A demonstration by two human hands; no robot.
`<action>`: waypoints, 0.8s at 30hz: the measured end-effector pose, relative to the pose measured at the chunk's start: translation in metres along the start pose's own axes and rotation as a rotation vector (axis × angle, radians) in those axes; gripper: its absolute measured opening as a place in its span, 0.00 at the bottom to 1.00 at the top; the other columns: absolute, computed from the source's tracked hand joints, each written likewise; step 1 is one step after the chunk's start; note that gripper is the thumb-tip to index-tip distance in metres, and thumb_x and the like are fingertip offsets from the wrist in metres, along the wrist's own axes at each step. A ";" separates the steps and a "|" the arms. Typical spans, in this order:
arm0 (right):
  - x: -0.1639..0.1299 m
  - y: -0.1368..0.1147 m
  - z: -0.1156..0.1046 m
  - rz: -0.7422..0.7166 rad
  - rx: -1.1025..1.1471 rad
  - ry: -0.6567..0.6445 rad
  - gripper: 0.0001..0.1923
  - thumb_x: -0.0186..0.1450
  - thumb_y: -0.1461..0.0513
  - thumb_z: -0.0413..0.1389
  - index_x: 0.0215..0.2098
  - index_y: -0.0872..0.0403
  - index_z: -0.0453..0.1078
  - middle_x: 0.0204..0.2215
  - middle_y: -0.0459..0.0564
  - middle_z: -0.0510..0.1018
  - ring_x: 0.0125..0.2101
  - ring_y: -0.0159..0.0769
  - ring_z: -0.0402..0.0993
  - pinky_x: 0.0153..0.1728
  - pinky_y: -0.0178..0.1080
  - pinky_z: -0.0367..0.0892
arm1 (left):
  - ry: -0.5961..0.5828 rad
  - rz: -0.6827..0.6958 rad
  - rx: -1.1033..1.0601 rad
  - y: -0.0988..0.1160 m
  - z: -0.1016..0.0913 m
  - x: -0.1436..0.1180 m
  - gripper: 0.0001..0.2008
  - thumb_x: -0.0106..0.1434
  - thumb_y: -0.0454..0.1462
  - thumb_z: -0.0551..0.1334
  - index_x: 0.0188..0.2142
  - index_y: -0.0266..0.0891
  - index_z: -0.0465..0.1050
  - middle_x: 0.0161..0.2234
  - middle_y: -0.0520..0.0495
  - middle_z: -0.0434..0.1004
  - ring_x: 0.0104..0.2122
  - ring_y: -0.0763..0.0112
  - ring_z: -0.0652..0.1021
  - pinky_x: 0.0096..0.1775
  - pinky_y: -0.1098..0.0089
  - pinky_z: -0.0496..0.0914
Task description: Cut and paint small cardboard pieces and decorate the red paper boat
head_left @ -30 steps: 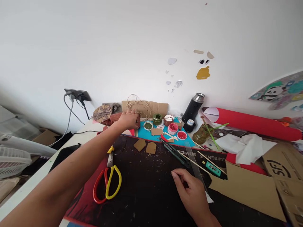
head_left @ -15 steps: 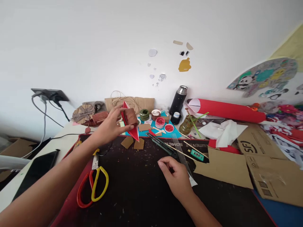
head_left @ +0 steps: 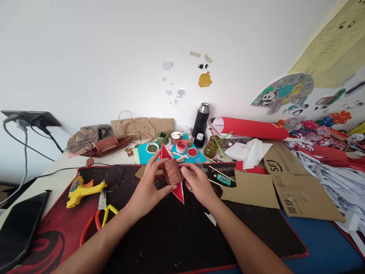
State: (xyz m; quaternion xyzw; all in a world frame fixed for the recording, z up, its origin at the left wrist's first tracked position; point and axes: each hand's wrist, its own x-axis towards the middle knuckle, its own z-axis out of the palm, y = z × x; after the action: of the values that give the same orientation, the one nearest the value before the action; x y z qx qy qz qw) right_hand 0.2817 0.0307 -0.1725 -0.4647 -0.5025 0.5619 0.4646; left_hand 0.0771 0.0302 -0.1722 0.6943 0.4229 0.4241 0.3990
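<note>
Both of my hands close on one small model: my left hand (head_left: 148,188) and my right hand (head_left: 198,184) pinch a brown paper roll (head_left: 173,171) set on a pointed red paper piece (head_left: 178,190), held just above the dark mat (head_left: 171,236). To my left lie scissors (head_left: 101,217) and a yellow glue gun (head_left: 82,187). Farther back stand paint pots (head_left: 181,146), then a black flask (head_left: 201,120) near the wall.
</note>
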 end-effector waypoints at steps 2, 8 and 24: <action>0.003 0.000 0.002 0.011 0.033 -0.013 0.28 0.67 0.37 0.62 0.46 0.52 0.75 0.26 0.42 0.70 0.20 0.28 0.57 0.19 0.35 0.52 | 0.014 -0.011 -0.060 -0.003 0.002 -0.002 0.32 0.64 0.44 0.73 0.64 0.57 0.65 0.80 0.45 0.38 0.63 0.48 0.77 0.58 0.48 0.80; 0.003 -0.001 0.002 0.066 0.047 -0.101 0.31 0.66 0.37 0.64 0.52 0.52 0.75 0.25 0.40 0.69 0.20 0.28 0.59 0.19 0.33 0.52 | -0.002 0.006 -0.070 -0.008 -0.002 -0.008 0.32 0.66 0.43 0.72 0.66 0.59 0.65 0.78 0.46 0.44 0.69 0.45 0.71 0.63 0.48 0.77; -0.003 0.018 0.005 0.040 0.156 -0.212 0.32 0.66 0.44 0.67 0.60 0.52 0.71 0.41 0.49 0.76 0.22 0.26 0.67 0.18 0.32 0.59 | -0.069 0.005 -0.031 -0.014 -0.007 -0.012 0.42 0.67 0.45 0.72 0.74 0.70 0.53 0.78 0.49 0.48 0.74 0.45 0.61 0.71 0.43 0.65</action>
State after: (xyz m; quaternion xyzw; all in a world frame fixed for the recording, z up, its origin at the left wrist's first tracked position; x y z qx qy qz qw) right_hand 0.2761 0.0258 -0.1904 -0.3751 -0.4940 0.6544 0.4325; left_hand 0.0635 0.0247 -0.1862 0.7034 0.4005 0.4072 0.4230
